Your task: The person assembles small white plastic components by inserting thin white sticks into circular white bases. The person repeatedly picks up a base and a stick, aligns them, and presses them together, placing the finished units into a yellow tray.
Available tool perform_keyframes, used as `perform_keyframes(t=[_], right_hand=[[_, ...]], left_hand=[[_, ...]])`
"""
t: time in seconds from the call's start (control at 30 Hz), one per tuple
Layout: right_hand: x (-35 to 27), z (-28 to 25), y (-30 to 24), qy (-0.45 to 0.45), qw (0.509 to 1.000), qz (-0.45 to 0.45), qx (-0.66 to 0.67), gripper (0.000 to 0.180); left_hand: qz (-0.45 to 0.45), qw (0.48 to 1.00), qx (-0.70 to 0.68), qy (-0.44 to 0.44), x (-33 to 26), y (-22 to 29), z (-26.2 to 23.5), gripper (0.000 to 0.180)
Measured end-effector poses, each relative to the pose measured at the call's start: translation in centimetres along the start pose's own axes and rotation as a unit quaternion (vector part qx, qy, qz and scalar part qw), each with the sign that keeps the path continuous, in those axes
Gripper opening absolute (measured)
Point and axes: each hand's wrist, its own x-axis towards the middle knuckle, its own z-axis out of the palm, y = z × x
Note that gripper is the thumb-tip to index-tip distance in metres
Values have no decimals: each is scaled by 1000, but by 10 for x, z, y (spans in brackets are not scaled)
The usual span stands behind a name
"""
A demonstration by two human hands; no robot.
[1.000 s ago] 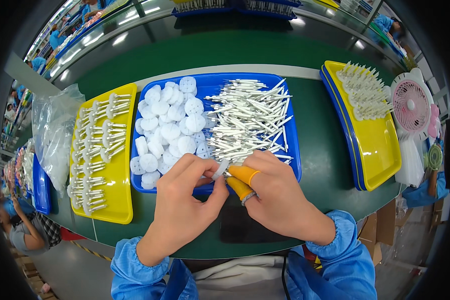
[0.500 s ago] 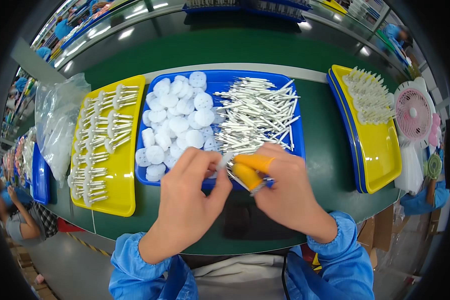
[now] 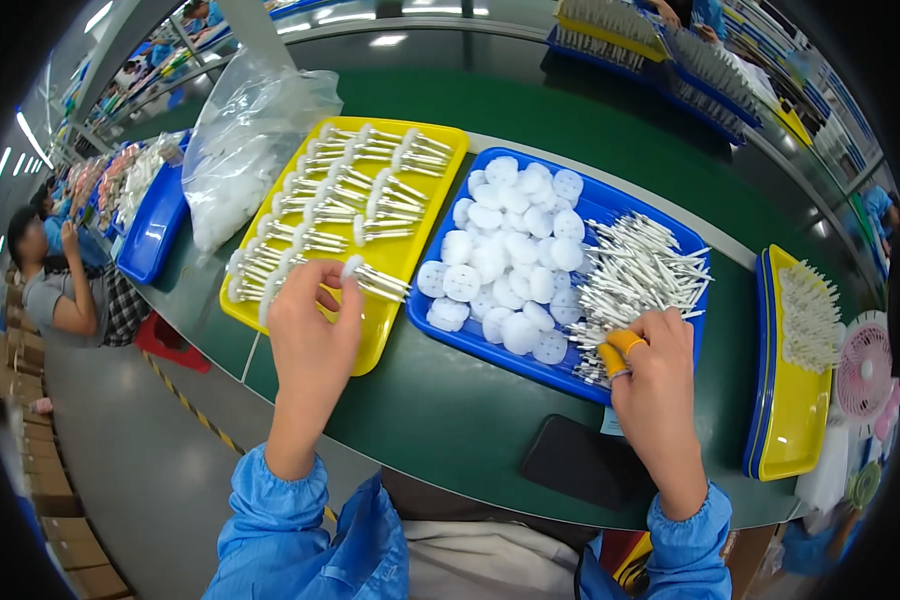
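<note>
My left hand [image 3: 313, 325] is over the near end of a yellow tray [image 3: 370, 345]. Its thumb and forefinger are closed at the edge of a white plastic disc [image 3: 353, 268], from which several white pins with metal tips point right. More discs fitted with pins lie in rows on this tray. My right hand [image 3: 660, 375] wears orange finger cots [image 3: 620, 348]. Its fingers are bent together at the near edge of a heap of loose white pins [image 3: 645, 270], and its fingertips are partly hidden. Heap and loose white discs [image 3: 515, 250] share a blue tray [image 3: 470, 335].
A clear plastic bag [image 3: 235, 165] lies beyond the yellow tray. Near the table's front edge is a dark flat pad [image 3: 580, 465]. Stacked trays [image 3: 795, 440] with more pinned discs and a pink fan [image 3: 863, 360] stand at the right. A person [image 3: 65, 275] sits at the left.
The view has turned left. My hands, together over the blue tray's near edge before, are apart now: the left at the yellow tray with a pinned disc, the right at the pin heap.
</note>
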Motion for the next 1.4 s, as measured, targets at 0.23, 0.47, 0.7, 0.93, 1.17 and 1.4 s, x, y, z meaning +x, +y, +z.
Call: perform_keyframes(t=[0.23,0.47,0.7,0.93,1.17,1.4], right_hand=[[14,6,13,19,999,8,-49,22],[9,-4,32,-5,998,1,-69,25],[-1,-43,25,-90,995,16,50,27],[-11,-31,30,-139,989,-19,34,15],[-1,-14,40,-46,992,-40,-110,3],[-5,-27,33,-52,998,-27,-14,12]], left_hand=[[-12,998,62,7,8,-21,-2,13],[-17,994,99,-29,21,-29,14,16],[55,995,83,2,6,8,6,25],[342,908,-64,-235,5,95,33,27],[419,809,25,-411,30,121,53,27],[400,812,-3,-425,25,120,68,21]])
